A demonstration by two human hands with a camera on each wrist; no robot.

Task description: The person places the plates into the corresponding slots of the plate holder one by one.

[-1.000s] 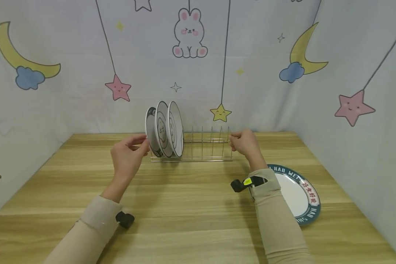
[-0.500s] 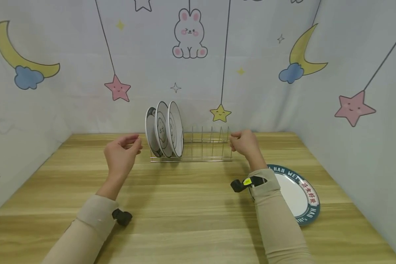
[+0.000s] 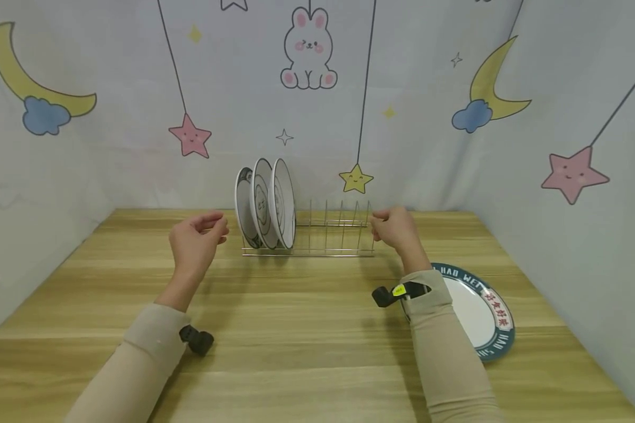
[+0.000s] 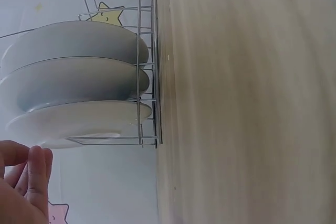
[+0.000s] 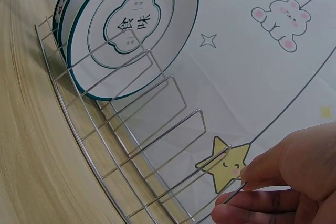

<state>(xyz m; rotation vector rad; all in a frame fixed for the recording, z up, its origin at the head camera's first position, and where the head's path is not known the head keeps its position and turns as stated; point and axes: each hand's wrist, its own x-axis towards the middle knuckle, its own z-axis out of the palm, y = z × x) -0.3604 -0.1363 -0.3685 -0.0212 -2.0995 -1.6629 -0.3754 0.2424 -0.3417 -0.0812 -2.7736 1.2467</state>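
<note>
A metal wire dish rack [image 3: 338, 255] stands toward the back of the table. Three plates are upright in its left slots: the leftmost plate [image 3: 245, 205], the middle plate [image 3: 262, 202] and the right-hand plate [image 3: 283, 205], whose teal-ringed face shows in the right wrist view. My left hand [image 3: 196, 241] hovers just left of the leftmost plate, loosely bent and holding nothing, with a gap to the rim in the head view. At the rack's right end, my right hand [image 3: 395, 229] pinches the end wire between thumb and fingers, as the right wrist view [image 5: 294, 177] confirms.
A large white plate [image 3: 471, 311] with a teal lettered rim lies flat on the wooden table [image 3: 296, 341] at right, partly under my right forearm. Behind the rack hangs a printed cloth [image 3: 233, 94] with moons, stars and a rabbit.
My left hand has let go at the rack's left end and drawn back to the left. My right hand keeps its pinch. The head view has shifted slightly.
</note>
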